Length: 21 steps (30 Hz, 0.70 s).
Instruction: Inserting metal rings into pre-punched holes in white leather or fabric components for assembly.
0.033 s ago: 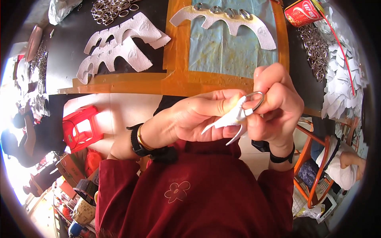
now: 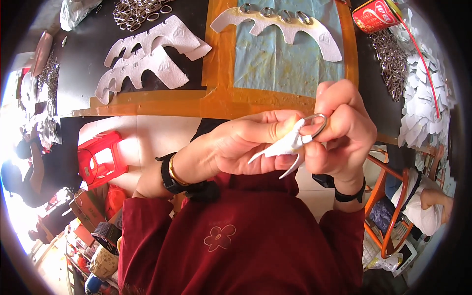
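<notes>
My left hand (image 2: 255, 140) is closed on a small white cut piece of sheet material (image 2: 284, 146), folded, with two pointed tails hanging below. An oval silver metal ring (image 2: 322, 127) sits at the piece's upper right end. My right hand (image 2: 346, 130) is closed about that ring, its thumb and curled fingers pressing at the end of the white piece. How far the material wraps round the ring is partly hidden by the fingers. Beyond my hands, a white scalloped strip (image 2: 327, 42) lies on a blue sheet (image 2: 270, 64), with several metal rings (image 2: 285, 16) along its far edge.
More white scalloped strips (image 2: 169, 69) lie overlapped on the black table (image 2: 78, 93) to the left. Loose rings (image 2: 137, 12) are heaped behind them. At right stand a red can (image 2: 376, 17), a ring pile (image 2: 391, 64) and white cut pieces (image 2: 423, 98). A red stool (image 2: 103, 160) stands lower left.
</notes>
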{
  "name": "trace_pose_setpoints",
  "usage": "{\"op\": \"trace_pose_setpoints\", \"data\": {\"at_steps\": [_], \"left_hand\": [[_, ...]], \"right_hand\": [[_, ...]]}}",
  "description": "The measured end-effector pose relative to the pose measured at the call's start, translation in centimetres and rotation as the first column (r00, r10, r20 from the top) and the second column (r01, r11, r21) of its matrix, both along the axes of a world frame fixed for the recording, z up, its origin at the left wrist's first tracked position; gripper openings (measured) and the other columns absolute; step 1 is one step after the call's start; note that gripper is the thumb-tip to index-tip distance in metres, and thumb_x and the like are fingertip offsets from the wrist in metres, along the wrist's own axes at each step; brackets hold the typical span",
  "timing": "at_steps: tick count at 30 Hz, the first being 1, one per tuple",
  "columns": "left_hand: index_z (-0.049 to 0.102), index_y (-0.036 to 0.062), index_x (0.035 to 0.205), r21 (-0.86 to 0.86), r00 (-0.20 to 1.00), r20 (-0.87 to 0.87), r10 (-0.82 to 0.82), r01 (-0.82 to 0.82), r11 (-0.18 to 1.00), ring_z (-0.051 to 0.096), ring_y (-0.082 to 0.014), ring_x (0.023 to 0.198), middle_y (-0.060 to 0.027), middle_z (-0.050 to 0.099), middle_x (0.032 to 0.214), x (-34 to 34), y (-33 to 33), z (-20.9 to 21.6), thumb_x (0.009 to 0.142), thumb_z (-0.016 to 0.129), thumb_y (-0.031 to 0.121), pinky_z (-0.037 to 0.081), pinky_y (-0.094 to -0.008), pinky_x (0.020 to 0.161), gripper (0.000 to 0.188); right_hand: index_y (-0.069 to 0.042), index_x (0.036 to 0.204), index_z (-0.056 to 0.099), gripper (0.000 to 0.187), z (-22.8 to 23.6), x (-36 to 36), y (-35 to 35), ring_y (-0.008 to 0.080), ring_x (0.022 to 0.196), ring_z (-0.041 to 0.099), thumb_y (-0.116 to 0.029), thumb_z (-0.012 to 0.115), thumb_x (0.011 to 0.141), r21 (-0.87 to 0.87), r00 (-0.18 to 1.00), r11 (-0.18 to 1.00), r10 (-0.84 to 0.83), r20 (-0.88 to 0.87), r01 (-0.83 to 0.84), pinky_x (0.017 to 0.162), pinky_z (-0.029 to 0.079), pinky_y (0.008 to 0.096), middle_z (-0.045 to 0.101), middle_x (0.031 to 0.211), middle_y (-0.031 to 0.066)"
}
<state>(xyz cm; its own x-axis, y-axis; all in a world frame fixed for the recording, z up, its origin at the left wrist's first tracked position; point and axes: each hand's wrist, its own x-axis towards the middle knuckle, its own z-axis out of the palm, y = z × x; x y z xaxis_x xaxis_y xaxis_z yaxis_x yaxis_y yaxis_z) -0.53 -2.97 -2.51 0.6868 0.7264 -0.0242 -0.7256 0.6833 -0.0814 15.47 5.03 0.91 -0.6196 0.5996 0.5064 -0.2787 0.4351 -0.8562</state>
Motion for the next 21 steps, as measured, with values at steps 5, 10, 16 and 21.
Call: {"op": "trace_pose_setpoints", "data": {"at_steps": [5,10,16,21], "left_hand": [[0.058,0.0055,0.101,0.018,0.998,-0.065,-0.016,0.017,1.000,0.056,-0.0119,0.073,-0.0050,0.060,0.091,-0.5,0.3,0.4,0.095,0.059,0.028,0.047,-0.0221,0.063,0.023],[0.058,0.0057,0.103,0.068,0.988,-0.132,-0.083,0.093,0.993,0.057,-0.0118,0.069,-0.0040,0.060,0.085,-0.9,0.2,0.1,0.095,0.057,0.031,0.047,-0.0224,0.059,0.027],[0.062,0.0045,0.099,0.401,0.621,-0.664,0.417,-0.175,0.899,0.059,-0.0100,0.070,-0.0040,0.064,0.082,-0.9,0.2,1.0,0.094,0.061,0.024,0.049,-0.0242,0.056,0.021],[0.063,-0.0020,0.095,0.690,0.035,-0.713,0.700,0.212,0.692,0.062,-0.0113,0.081,-0.0065,0.066,0.089,-2.6,0.2,3.6,0.089,0.068,0.023,0.047,-0.0235,0.070,0.026]], "right_hand": [[-0.008,0.068,0.055,0.025,0.6,0.3,0.5,0.0144,0.062,0.041,-0.021,0.075,0.076,0.462,0.983,0.882,-0.153,0.099,0.091,0.061,0.034,0.0325,0.048,0.076,0.0033],[-0.009,0.069,0.055,0.029,1.3,0.8,0.6,0.0134,0.060,0.042,-0.027,0.077,0.077,0.586,0.967,0.805,-0.212,0.141,0.091,0.066,0.034,0.0361,0.048,0.077,0.0021],[-0.010,0.067,0.051,0.024,2.1,1.6,3.1,0.0197,0.066,0.049,-0.016,0.075,0.065,0.551,0.920,0.832,-0.162,0.356,-0.067,0.086,0.038,0.0450,0.052,0.075,0.0017],[-0.008,0.069,0.052,0.023,4.6,1.7,4.8,0.0219,0.076,0.053,-0.014,0.074,0.068,0.350,0.803,0.882,0.054,0.593,-0.317,0.099,0.034,0.0501,0.053,0.077,0.0025]]}}
